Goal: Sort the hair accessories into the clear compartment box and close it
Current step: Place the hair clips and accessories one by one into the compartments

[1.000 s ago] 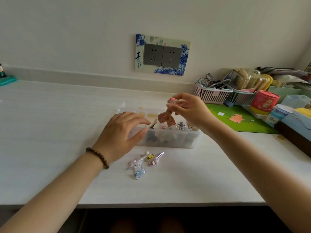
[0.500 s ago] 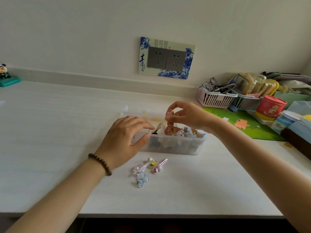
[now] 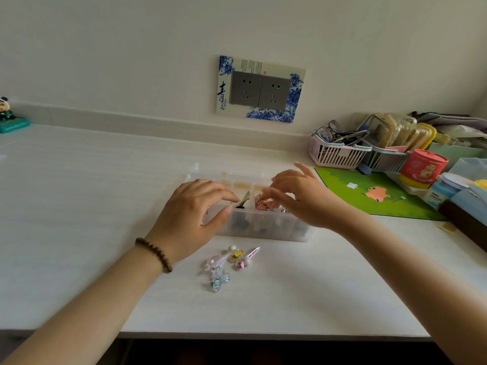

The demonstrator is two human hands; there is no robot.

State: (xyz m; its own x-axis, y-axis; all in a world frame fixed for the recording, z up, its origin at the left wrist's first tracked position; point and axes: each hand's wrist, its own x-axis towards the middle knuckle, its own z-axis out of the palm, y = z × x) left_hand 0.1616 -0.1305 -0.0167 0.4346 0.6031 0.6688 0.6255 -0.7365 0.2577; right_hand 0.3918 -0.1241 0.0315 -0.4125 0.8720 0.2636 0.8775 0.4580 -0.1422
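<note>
under right hand (image 3: 303,202), in left hand (image 3: 191,216): clear box (image 3: 266,229)

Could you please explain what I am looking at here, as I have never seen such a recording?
There is no machine: a person wears a camera on the head, looking forward and down at their two hands. The picture comes from it. On the white table stands a clear compartment box, open. The left hand grips its left end. The right hand has its fingertips on a pink patterned bow in a compartment; whether they pinch it is unclear. A few hair clips lie loose in front of the box.
</note>
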